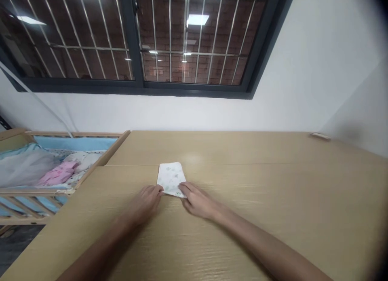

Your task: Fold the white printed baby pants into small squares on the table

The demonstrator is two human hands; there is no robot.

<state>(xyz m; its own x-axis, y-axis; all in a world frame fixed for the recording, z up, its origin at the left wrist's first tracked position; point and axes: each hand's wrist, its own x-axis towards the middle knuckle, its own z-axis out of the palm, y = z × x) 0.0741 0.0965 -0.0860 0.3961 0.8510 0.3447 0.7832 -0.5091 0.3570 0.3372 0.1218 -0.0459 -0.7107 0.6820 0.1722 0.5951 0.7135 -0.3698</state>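
A small white cloth with a faint printed pattern, seemingly folded, lies on the wooden tabletop. My left hand pinches its near left corner between thumb and fingers. At the near right corner, my right hand grips the edge, fingertips on top and thumb hidden below. The cloth's far edge rests towards the seam in the tabletop, away from both hands.
To the left stands a wooden crib with blue lining, holding pink clothing and pale bedding. A small flat piece lies at the table's far right. Behind is a white wall with a barred window.
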